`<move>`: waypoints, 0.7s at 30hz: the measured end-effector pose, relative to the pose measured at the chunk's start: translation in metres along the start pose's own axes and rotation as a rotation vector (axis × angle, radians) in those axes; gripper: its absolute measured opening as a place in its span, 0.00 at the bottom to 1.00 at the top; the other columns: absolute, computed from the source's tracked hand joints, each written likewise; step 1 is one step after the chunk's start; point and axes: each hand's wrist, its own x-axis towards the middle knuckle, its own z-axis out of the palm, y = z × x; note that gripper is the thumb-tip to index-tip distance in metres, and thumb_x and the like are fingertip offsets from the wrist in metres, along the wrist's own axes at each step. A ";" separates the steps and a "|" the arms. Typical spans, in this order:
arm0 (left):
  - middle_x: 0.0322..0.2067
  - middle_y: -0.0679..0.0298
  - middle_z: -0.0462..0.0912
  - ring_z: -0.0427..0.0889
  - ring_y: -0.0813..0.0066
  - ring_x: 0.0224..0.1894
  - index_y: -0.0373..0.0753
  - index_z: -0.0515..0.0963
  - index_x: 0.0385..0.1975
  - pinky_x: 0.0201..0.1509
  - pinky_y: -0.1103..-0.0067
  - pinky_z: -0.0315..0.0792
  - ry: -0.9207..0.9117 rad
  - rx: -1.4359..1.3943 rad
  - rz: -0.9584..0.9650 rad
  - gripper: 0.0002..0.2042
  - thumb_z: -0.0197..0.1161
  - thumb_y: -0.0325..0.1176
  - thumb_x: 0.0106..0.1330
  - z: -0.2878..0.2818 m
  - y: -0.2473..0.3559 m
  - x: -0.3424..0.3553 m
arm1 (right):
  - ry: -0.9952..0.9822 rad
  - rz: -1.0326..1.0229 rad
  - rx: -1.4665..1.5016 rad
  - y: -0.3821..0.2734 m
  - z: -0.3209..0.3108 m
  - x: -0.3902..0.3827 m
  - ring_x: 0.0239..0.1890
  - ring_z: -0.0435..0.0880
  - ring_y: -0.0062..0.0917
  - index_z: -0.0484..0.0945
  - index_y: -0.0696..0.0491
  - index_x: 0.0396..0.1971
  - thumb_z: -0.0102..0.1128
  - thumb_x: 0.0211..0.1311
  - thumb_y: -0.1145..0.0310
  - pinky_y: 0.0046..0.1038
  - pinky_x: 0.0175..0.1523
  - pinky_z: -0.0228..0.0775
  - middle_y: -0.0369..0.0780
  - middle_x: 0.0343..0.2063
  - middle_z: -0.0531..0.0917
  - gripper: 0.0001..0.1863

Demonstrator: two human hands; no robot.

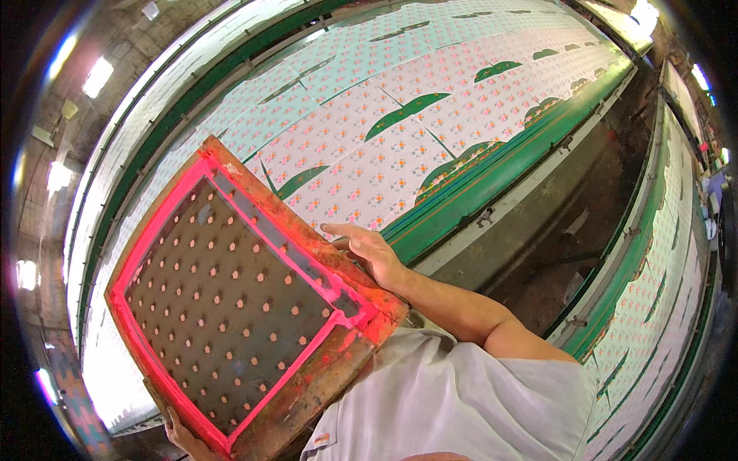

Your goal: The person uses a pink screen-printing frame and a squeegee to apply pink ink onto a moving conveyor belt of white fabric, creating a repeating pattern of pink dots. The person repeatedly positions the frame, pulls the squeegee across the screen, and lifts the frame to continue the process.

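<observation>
A screen-printing frame (223, 269), wooden and stained red, is tilted in front of my body. Bright pink ink or tape borders its dark mesh, which carries rows of small pale dots. At the frame's lower left edge my left hand (182, 438) grips it, with most of that hand hidden behind the wood. My right hand (374, 257) is at the frame's right edge, fingers stretched out to the left; whether it touches the wood I cannot tell. Beyond lies a long printing table with pale fabric (354, 184) covered in small pink and orange flower prints.
A green table edge (461, 207) with a metal rail runs along the fabric. To the right is a dark aisle (569, 223), then another table with printed fabric (661, 323). A further white-covered table (115, 223) curves along the left, beside a wall with bright windows.
</observation>
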 end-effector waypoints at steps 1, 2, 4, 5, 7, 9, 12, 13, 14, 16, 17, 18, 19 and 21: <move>0.49 0.53 0.90 0.87 0.65 0.45 0.28 0.85 0.55 0.50 0.68 0.83 0.000 0.003 0.003 0.28 0.77 0.50 0.73 0.003 0.002 0.005 | 0.018 0.002 -0.044 0.000 -0.002 0.005 0.68 0.83 0.35 0.69 0.62 0.78 0.55 0.83 0.46 0.38 0.74 0.71 0.54 0.66 0.83 0.38; 0.49 0.53 0.90 0.87 0.65 0.45 0.28 0.85 0.55 0.50 0.68 0.83 -0.001 0.002 0.009 0.28 0.77 0.50 0.73 0.011 0.005 0.012 | 0.034 0.008 -0.081 -0.001 -0.004 0.010 0.68 0.83 0.35 0.69 0.62 0.78 0.56 0.83 0.46 0.38 0.75 0.70 0.54 0.66 0.84 0.38; 0.49 0.53 0.90 0.87 0.65 0.45 0.28 0.85 0.55 0.50 0.69 0.83 -0.019 0.003 0.018 0.27 0.78 0.50 0.73 0.029 0.012 0.033 | 0.064 -0.024 -0.158 -0.008 -0.010 0.015 0.68 0.82 0.35 0.71 0.62 0.77 0.56 0.83 0.47 0.38 0.75 0.70 0.53 0.66 0.84 0.38; 0.49 0.53 0.90 0.87 0.65 0.45 0.28 0.85 0.55 0.50 0.69 0.83 -0.026 0.003 0.016 0.27 0.78 0.50 0.73 0.046 0.016 0.046 | 0.068 -0.054 -0.205 -0.016 -0.018 0.024 0.68 0.82 0.35 0.72 0.62 0.76 0.56 0.82 0.47 0.38 0.76 0.69 0.53 0.66 0.84 0.37; 0.49 0.53 0.90 0.87 0.65 0.45 0.29 0.85 0.55 0.51 0.69 0.83 -0.044 0.011 0.007 0.27 0.78 0.50 0.73 0.081 0.017 0.068 | 0.079 -0.100 -0.326 -0.035 -0.036 0.038 0.68 0.81 0.34 0.74 0.63 0.75 0.56 0.82 0.48 0.37 0.76 0.68 0.51 0.66 0.84 0.36; 0.49 0.53 0.90 0.87 0.65 0.46 0.29 0.85 0.55 0.51 0.69 0.83 -0.061 0.048 0.004 0.27 0.78 0.50 0.73 0.122 0.019 0.081 | 0.101 -0.134 -0.430 -0.053 -0.056 0.051 0.69 0.81 0.34 0.75 0.63 0.73 0.57 0.82 0.48 0.37 0.77 0.67 0.48 0.66 0.84 0.35; 0.50 0.54 0.89 0.87 0.66 0.47 0.31 0.86 0.54 0.51 0.71 0.83 -0.191 -0.279 0.036 0.25 0.79 0.48 0.72 0.197 0.029 0.074 | 0.077 -0.183 -0.562 -0.090 -0.095 0.067 0.67 0.80 0.29 0.80 0.60 0.70 0.55 0.80 0.49 0.34 0.76 0.65 0.43 0.67 0.83 0.33; 0.47 0.57 0.90 0.86 0.69 0.44 0.32 0.86 0.52 0.49 0.72 0.82 -0.079 -0.200 -0.012 0.23 0.80 0.46 0.71 0.225 0.040 0.071 | 0.086 -0.131 -0.512 -0.105 -0.110 0.071 0.66 0.80 0.28 0.80 0.59 0.70 0.55 0.80 0.50 0.33 0.76 0.65 0.43 0.67 0.83 0.32; 0.46 0.58 0.90 0.86 0.70 0.43 0.32 0.86 0.52 0.49 0.72 0.82 -0.146 -0.242 0.003 0.22 0.80 0.45 0.71 0.251 0.051 0.065 | 0.090 -0.075 -0.457 -0.120 -0.128 0.074 0.65 0.81 0.28 0.80 0.59 0.71 0.55 0.80 0.50 0.33 0.75 0.66 0.42 0.66 0.83 0.32; 0.43 0.60 0.90 0.86 0.72 0.41 0.32 0.86 0.50 0.47 0.72 0.82 -0.176 -0.252 0.010 0.21 0.80 0.44 0.71 0.305 0.073 0.044 | 0.132 -0.016 -0.380 -0.145 -0.164 0.080 0.68 0.80 0.28 0.79 0.59 0.71 0.55 0.81 0.52 0.34 0.77 0.65 0.43 0.67 0.82 0.31; 0.41 0.60 0.90 0.85 0.73 0.39 0.32 0.86 0.48 0.47 0.73 0.82 -0.210 -0.330 0.002 0.20 0.80 0.44 0.72 0.333 0.083 0.029 | 0.129 -0.023 -0.358 -0.154 -0.184 0.086 0.68 0.80 0.28 0.79 0.59 0.70 0.55 0.81 0.52 0.34 0.77 0.65 0.43 0.67 0.82 0.30; 0.39 0.61 0.89 0.85 0.73 0.38 0.33 0.87 0.46 0.46 0.73 0.81 -0.217 -0.382 0.055 0.19 0.80 0.44 0.72 0.361 0.094 0.010 | 0.117 -0.028 -0.333 -0.165 -0.208 0.093 0.69 0.80 0.29 0.79 0.59 0.70 0.56 0.81 0.53 0.35 0.77 0.65 0.43 0.67 0.82 0.30; 0.37 0.62 0.89 0.84 0.74 0.38 0.33 0.87 0.44 0.45 0.74 0.80 -0.182 -0.367 0.022 0.18 0.80 0.43 0.72 0.376 0.105 -0.004 | 0.151 -0.038 -0.396 -0.172 -0.218 0.096 0.69 0.80 0.30 0.77 0.61 0.71 0.56 0.81 0.53 0.36 0.78 0.65 0.44 0.68 0.82 0.31; 0.35 0.65 0.89 0.82 0.77 0.36 0.33 0.89 0.42 0.42 0.75 0.77 -0.143 -0.262 0.077 0.16 0.80 0.43 0.72 0.426 0.127 -0.047 | 0.281 -0.041 -0.490 -0.190 -0.265 0.093 0.71 0.80 0.33 0.73 0.64 0.73 0.56 0.81 0.53 0.38 0.79 0.66 0.47 0.69 0.81 0.33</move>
